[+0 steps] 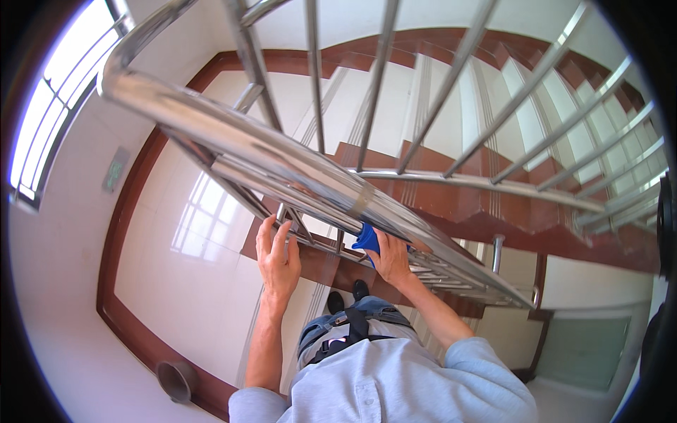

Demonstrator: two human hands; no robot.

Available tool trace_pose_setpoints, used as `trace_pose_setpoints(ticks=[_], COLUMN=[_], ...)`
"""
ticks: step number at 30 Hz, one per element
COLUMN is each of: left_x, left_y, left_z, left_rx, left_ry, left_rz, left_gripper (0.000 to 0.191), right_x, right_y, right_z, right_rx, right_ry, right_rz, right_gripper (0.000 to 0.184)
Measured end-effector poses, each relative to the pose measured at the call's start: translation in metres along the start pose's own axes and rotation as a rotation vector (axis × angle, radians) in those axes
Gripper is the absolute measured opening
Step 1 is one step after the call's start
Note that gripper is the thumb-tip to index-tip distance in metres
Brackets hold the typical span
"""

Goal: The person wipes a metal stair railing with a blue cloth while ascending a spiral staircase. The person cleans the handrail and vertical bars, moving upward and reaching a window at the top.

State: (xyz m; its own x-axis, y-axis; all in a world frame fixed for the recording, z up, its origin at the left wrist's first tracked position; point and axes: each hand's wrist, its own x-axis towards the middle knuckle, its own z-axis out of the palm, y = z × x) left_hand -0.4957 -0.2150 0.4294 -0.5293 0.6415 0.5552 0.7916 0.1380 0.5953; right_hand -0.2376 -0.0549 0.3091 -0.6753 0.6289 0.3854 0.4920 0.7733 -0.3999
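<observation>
A polished stainless-steel handrail [254, 143] runs diagonally across the view, with metal balusters [441, 95] around it. My right hand [391, 257] holds a blue cloth [368, 239] against the lower side of the rail, just right of the picture's middle. Part of the cloth is hidden behind the fingers. To the left, my left hand [277, 259] is raised with its fingers apart and nothing in it. Its fingertips are close to a lower bar of the railing; whether they touch it I cannot tell.
White stair treads with red-brown edging [391, 98] curve beyond the railing. A pale tiled landing [174, 285] lies at the left, with a grey bucket [177, 380] by the wall. A barred window [63, 90] is at the upper left. My black shoes [336, 302] stand below the railing.
</observation>
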Motion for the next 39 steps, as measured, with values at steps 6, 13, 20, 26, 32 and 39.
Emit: trace_pose_setpoints(ticks=[6, 13, 20, 26, 32, 39], left_x=[-0.028, -0.03, -0.015, -0.014, -0.018, 0.033], left_y=[-0.014, 0.002, 0.032, 0.05, 0.051, 0.017], left_z=[-0.01, 0.001, 0.049, 0.088, 0.113, 0.111], left_rx=[-0.092, -0.138, -0.667, -0.593, -0.27, -0.259], left_ry=[0.072, 0.194, 0.298, 0.308, 0.347, 0.487], left_rz=[-0.17, -0.155, -0.543, -0.574, -0.399, -0.451], left_gripper=[0.033, 0.033, 0.035, 0.06, 0.074, 0.071], right_x=[0.049, 0.138, 0.165, 0.148, 0.136, 0.187], right_y=[-0.034, -0.112, -0.125, -0.086, -0.082, -0.116], right_z=[0.012, 0.015, 0.014, -0.011, -0.014, -0.006], right_rx=[-0.032, 0.043, 0.211, 0.531, 0.499, 0.705], right_ry=[0.082, 0.152, 0.06, -0.106, -0.062, -0.161], right_rz=[-0.159, -0.309, -0.352, -0.303, -0.236, -0.236], right_gripper=[0.09, 0.086, 0.086, 0.06, 0.041, 0.039])
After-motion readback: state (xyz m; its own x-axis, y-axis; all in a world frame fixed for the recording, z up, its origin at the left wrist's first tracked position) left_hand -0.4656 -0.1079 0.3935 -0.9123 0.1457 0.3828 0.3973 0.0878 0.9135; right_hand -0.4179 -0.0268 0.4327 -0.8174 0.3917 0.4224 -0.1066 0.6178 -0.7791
